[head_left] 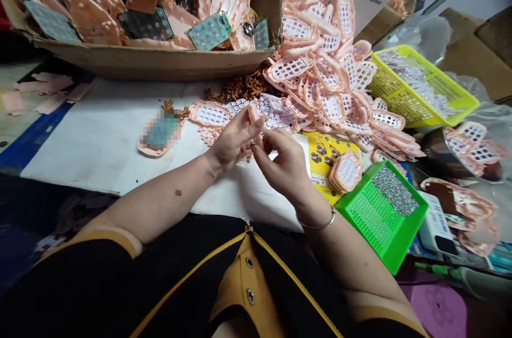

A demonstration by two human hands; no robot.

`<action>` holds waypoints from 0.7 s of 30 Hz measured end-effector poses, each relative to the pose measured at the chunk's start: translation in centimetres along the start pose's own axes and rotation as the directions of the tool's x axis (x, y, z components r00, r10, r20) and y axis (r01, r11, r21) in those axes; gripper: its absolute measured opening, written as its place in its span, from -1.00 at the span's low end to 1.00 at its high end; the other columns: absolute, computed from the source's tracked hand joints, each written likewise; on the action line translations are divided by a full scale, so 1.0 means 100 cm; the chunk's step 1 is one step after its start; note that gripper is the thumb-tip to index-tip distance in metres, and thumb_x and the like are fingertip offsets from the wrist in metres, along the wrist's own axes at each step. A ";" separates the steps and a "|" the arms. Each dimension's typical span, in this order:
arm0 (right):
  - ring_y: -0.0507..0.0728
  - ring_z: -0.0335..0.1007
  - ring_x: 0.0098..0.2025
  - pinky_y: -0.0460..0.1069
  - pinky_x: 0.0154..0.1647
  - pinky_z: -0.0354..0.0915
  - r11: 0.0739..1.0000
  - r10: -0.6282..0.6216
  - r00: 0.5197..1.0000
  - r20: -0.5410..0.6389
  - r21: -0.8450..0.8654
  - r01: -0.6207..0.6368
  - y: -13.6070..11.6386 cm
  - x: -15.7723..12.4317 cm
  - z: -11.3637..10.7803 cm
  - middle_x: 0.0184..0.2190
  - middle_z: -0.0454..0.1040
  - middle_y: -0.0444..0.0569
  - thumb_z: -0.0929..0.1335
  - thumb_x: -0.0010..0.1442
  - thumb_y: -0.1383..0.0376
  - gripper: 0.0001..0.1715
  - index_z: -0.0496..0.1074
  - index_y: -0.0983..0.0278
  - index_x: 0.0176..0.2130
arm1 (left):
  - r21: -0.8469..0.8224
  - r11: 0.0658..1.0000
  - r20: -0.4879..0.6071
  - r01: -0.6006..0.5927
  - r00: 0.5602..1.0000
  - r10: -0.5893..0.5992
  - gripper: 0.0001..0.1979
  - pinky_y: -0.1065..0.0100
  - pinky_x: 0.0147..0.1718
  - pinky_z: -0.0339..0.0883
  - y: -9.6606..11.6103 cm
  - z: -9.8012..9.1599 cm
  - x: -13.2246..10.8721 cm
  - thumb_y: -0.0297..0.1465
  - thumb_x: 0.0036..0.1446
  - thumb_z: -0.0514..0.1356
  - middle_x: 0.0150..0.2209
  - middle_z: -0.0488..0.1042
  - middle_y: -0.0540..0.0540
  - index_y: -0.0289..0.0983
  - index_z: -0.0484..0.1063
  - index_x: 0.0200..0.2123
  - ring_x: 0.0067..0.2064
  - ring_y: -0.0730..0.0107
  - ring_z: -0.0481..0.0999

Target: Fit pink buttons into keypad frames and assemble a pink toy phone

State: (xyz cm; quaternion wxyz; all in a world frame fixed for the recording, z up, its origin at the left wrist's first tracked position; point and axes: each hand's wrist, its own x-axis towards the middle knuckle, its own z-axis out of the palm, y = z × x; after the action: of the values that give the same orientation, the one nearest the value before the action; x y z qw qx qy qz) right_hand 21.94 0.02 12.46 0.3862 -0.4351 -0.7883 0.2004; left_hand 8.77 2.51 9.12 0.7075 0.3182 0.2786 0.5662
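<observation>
My left hand is closed around a pink plastic shell, held up on edge above the white work surface. My right hand is beside it, thumb and fingers pinched together close to the shell's lower part; whatever is between them is hidden. Just beyond lie a pink front cover with button holes, loose white key pieces, small pink rings and brown bear-shaped parts. To the left rests a pink shell holding a green circuit board, partly pixelated.
A cardboard box of shells and circuit boards stands at the back. Pink covers are heaped at the right, near a yellow basket. A green tray of screws and a stack of pink pieces sit by my right arm.
</observation>
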 end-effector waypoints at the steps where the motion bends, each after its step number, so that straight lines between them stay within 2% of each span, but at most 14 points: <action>1: 0.02 0.33 -0.39 -0.03 -0.36 0.30 0.999 -0.002 1.000 0.003 0.033 0.002 0.001 -0.003 -0.002 -0.40 0.43 -0.11 0.35 0.21 0.30 -0.89 0.49 0.24 -0.25 | -0.033 0.999 -0.019 0.018 1.000 -0.019 -0.57 0.37 -0.25 0.45 0.002 0.000 0.001 -0.11 -0.03 0.39 -0.09 0.53 -0.07 -0.20 0.45 -0.16 -0.18 0.33 0.57; 3: 0.04 0.40 -0.33 -0.01 -0.29 0.35 0.998 0.029 0.999 -0.039 0.052 -0.027 0.008 -0.009 -0.010 -0.33 0.49 -0.07 0.36 0.24 0.23 -0.82 0.48 0.22 -0.15 | -0.118 0.993 -0.099 0.008 0.995 -0.020 -0.62 0.30 -0.22 0.49 0.008 -0.002 0.004 -0.14 0.02 0.36 -0.13 0.54 -0.05 -0.20 0.44 -0.15 -0.16 0.28 0.58; 5: 0.05 0.41 -0.36 0.00 -0.29 0.33 0.995 0.087 0.993 -0.074 -0.036 -0.089 0.018 -0.015 -0.015 -0.37 0.51 -0.07 0.35 0.25 0.21 -0.85 0.48 0.22 -0.23 | -0.212 0.977 -0.199 -0.021 0.980 -0.022 -0.65 0.20 -0.12 0.50 0.013 -0.003 0.008 -0.16 0.10 0.28 -0.10 0.54 -0.07 -0.20 0.43 -0.11 -0.06 0.19 0.59; 7: 0.06 0.38 -0.41 0.00 -0.33 0.29 0.976 0.140 0.990 -0.018 -0.164 -0.142 0.028 -0.023 -0.010 -0.44 0.51 -0.08 0.35 0.24 0.19 -0.83 0.46 0.23 -0.31 | -0.286 0.958 -0.256 -0.037 0.966 -0.039 -0.66 0.11 -0.05 0.48 0.017 -0.004 0.011 -0.15 0.18 0.20 -0.05 0.54 -0.11 -0.22 0.41 -0.07 0.04 0.12 0.56; 10: 0.11 0.38 -0.39 0.03 -0.34 0.27 0.945 0.220 0.971 0.093 -0.269 -0.188 0.040 -0.032 0.012 -0.40 0.52 -0.01 0.39 0.17 0.13 -0.76 0.44 0.26 -0.24 | -0.321 0.947 -0.247 -0.022 0.967 -0.062 -0.63 0.08 -0.02 0.48 0.019 -0.004 0.011 -0.14 0.21 0.15 0.00 0.54 -0.15 -0.24 0.41 -0.02 0.10 0.07 0.54; 12: 0.13 0.38 -0.37 0.04 -0.33 0.25 0.925 0.298 0.949 0.107 -0.277 -0.259 0.044 -0.034 0.026 -0.39 0.51 0.00 0.37 0.16 0.18 -0.78 0.42 0.26 -0.23 | -0.308 0.951 -0.223 -0.004 0.972 -0.068 -0.60 0.09 -0.01 0.50 0.019 -0.004 0.009 -0.12 0.19 0.15 -0.02 0.56 -0.15 -0.23 0.41 -0.01 0.09 0.06 0.55; 14: 0.10 0.35 -0.40 0.03 -0.34 0.24 0.910 0.396 0.912 0.105 -0.177 -0.374 0.048 -0.034 0.031 -0.41 0.49 -0.05 0.35 0.13 0.24 -0.79 0.42 0.25 -0.20 | -0.293 0.956 -0.210 -0.003 0.976 -0.061 -0.57 0.11 -0.01 0.50 0.019 -0.004 0.008 -0.11 0.17 0.16 -0.04 0.58 -0.16 -0.23 0.41 0.01 0.08 0.06 0.56; 16: 0.07 0.33 -0.44 0.02 -0.36 0.26 0.856 0.504 0.857 0.107 0.065 -0.512 0.052 -0.034 0.026 -0.44 0.47 -0.12 0.38 0.08 0.21 -0.70 0.43 0.23 -0.15 | -0.280 0.960 -0.204 -0.004 0.977 -0.056 -0.55 0.10 0.01 0.50 0.019 -0.003 0.007 -0.12 0.16 0.17 -0.05 0.59 -0.16 -0.24 0.40 0.03 0.08 0.06 0.56; 19: 0.03 0.34 -0.47 0.01 -0.38 0.32 0.620 0.638 0.751 0.171 0.463 -0.633 0.055 -0.033 0.009 -0.47 0.48 -0.15 0.49 -0.06 0.15 -0.64 0.48 0.23 -0.24 | -0.272 0.962 -0.176 0.011 0.983 -0.061 -0.53 0.05 0.05 0.48 0.019 -0.001 0.006 -0.12 0.17 0.15 -0.04 0.59 -0.15 -0.25 0.39 0.07 0.10 0.04 0.54; 21: 0.00 0.35 -0.48 0.00 -0.39 0.34 0.474 0.678 0.702 0.219 0.599 -0.645 0.055 -0.034 -0.001 -0.47 0.49 -0.15 0.54 -0.13 0.17 -0.66 0.50 0.24 -0.33 | -0.270 0.962 -0.140 0.041 0.987 -0.081 -0.52 0.02 0.07 0.46 0.017 0.000 0.004 -0.13 0.20 0.12 -0.04 0.59 -0.15 -0.25 0.38 0.11 0.12 0.02 0.53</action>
State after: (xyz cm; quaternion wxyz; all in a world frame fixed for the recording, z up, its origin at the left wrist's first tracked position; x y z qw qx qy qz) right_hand 26.05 0.19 7.46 0.4203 -0.5515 -0.4318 0.5769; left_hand 7.78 3.18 10.45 0.7381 0.1680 0.2618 0.5987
